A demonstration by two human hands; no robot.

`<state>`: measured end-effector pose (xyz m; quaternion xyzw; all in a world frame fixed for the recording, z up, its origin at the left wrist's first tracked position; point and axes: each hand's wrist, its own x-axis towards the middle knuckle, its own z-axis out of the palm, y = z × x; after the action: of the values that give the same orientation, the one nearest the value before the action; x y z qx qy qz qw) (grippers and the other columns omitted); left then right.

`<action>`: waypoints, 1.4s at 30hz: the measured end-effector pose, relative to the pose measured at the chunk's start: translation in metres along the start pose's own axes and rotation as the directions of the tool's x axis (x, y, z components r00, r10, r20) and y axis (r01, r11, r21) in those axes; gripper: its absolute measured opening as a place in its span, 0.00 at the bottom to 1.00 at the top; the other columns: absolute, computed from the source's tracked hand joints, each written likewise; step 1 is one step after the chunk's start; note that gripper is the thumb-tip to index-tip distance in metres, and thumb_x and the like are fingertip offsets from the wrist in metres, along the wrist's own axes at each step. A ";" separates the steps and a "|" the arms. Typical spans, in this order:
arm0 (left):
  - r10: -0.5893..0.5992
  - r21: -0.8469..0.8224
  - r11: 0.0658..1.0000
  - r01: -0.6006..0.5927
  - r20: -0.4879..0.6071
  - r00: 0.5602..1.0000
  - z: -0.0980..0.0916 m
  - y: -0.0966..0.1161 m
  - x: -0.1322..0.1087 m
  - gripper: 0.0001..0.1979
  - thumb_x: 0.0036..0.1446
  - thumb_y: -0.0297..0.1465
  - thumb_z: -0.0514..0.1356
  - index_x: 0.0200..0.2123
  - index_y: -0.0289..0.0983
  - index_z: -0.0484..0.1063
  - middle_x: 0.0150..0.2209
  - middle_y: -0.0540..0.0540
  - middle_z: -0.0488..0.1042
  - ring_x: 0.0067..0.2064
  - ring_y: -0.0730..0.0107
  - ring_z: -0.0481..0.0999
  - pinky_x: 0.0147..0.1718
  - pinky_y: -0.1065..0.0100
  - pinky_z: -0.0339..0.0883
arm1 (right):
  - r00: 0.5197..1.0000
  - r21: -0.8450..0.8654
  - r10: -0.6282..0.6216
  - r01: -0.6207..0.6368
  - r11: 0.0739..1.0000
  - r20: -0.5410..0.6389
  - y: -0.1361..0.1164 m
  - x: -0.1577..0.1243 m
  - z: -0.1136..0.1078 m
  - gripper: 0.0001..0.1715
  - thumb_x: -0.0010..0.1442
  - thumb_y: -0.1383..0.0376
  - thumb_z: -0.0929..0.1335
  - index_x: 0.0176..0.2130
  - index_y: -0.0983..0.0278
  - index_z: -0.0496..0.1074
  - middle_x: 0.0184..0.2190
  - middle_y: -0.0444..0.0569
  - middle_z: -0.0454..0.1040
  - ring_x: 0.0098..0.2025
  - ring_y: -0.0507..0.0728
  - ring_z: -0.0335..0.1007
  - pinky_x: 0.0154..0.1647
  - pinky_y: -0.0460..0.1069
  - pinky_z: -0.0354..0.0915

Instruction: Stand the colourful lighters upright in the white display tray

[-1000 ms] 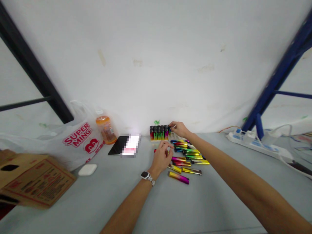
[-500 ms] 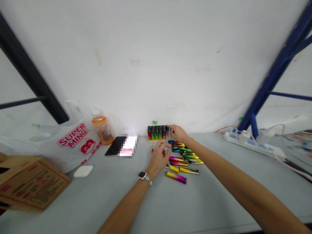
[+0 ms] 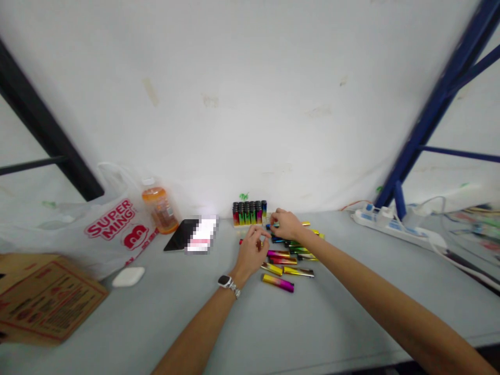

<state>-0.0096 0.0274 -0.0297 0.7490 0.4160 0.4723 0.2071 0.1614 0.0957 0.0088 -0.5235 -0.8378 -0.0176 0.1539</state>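
Grey tabletop point(image 3: 242, 333) is filling the near ground, and a brown cardboard box point(image 3: 54, 299) is sitting on it at eight o'clock. Nearer the middle, a watch point(image 3: 224, 281) is circling the left wrist, and a yellow-and-purple lighter point(image 3: 278, 283) is lying between four and five o'clock from the left hand point(image 3: 250, 252). That hand is bending its fingers halfway, forefinger and thumb curving toward each other; whether it is holding anything, I cannot tell. Well apart at about nine o'clock from it, a white rounded case point(image 3: 128, 276) is lying flat.

Loose lighters point(image 3: 283, 261) in red, gold, green and blue are spreading at three o'clock from the left hand. Farther off, at its two o'clock, the right hand point(image 3: 287, 224) is hanging over the pile's far end, fingers curled, a blue end showing by the fingertips; I cannot tell whether they are gripping it. Between nine and ten o'clock from the right hand, upright lighters point(image 3: 250, 212) are standing packed in rows. An orange bottle point(image 3: 156, 203) is standing at ten o'clock beside a plastic bag point(image 3: 101, 245), and behind everything a white wall point(image 3: 250, 104) is rising at twelve
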 end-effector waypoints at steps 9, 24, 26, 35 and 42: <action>0.003 0.017 1.000 -0.003 -0.002 1.000 0.001 0.001 0.000 0.07 0.61 0.26 0.53 0.37 0.38 0.71 0.40 0.48 0.66 0.27 0.77 0.66 0.29 0.71 0.63 | 0.999 -0.195 0.016 -0.007 0.981 0.049 -0.015 -0.003 0.000 0.18 0.57 0.60 0.66 0.44 0.67 0.74 0.45 0.61 0.74 0.48 0.66 0.69 0.49 0.56 0.60; -0.003 0.003 1.000 0.003 -0.035 0.999 -0.002 0.001 0.001 0.07 0.60 0.25 0.54 0.37 0.37 0.71 0.40 0.48 0.67 0.26 0.79 0.65 0.28 0.72 0.63 | 0.992 -0.258 -0.057 0.084 0.962 0.111 -0.025 0.011 0.000 0.12 0.58 0.63 0.68 0.39 0.68 0.77 0.42 0.62 0.76 0.49 0.66 0.68 0.51 0.58 0.55; -0.001 -0.002 1.000 0.001 -0.067 0.998 -0.003 0.000 0.002 0.07 0.59 0.24 0.54 0.37 0.37 0.71 0.39 0.48 0.67 0.26 0.79 0.65 0.27 0.72 0.63 | 0.990 -0.234 -0.119 0.135 0.963 0.081 -0.024 0.009 -0.005 0.11 0.59 0.65 0.67 0.41 0.67 0.76 0.43 0.61 0.75 0.49 0.65 0.67 0.50 0.57 0.55; -0.056 -0.087 0.996 0.030 -0.305 0.951 -0.013 0.000 0.008 0.07 0.58 0.25 0.54 0.36 0.36 0.72 0.37 0.48 0.68 0.26 0.79 0.65 0.26 0.74 0.63 | 0.970 0.156 -0.144 0.176 0.972 -0.197 -0.028 -0.021 -0.013 0.10 0.63 0.63 0.65 0.44 0.64 0.70 0.43 0.55 0.73 0.47 0.60 0.67 0.50 0.54 0.59; -0.089 -0.109 0.992 0.057 -0.313 0.946 -0.011 -0.002 0.008 0.07 0.57 0.24 0.54 0.35 0.35 0.72 0.36 0.48 0.68 0.27 0.79 0.66 0.26 0.74 0.63 | 0.921 0.971 0.357 0.081 0.224 -0.159 -0.048 -0.030 0.007 0.19 0.59 0.48 0.66 0.37 0.59 0.60 0.23 0.40 0.72 0.24 0.53 0.69 0.28 0.48 0.66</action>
<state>-0.0181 0.0340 -0.0217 0.6364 0.4475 0.5984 0.1916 0.1292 0.0492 0.0007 -0.3769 -0.5742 0.4241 0.5902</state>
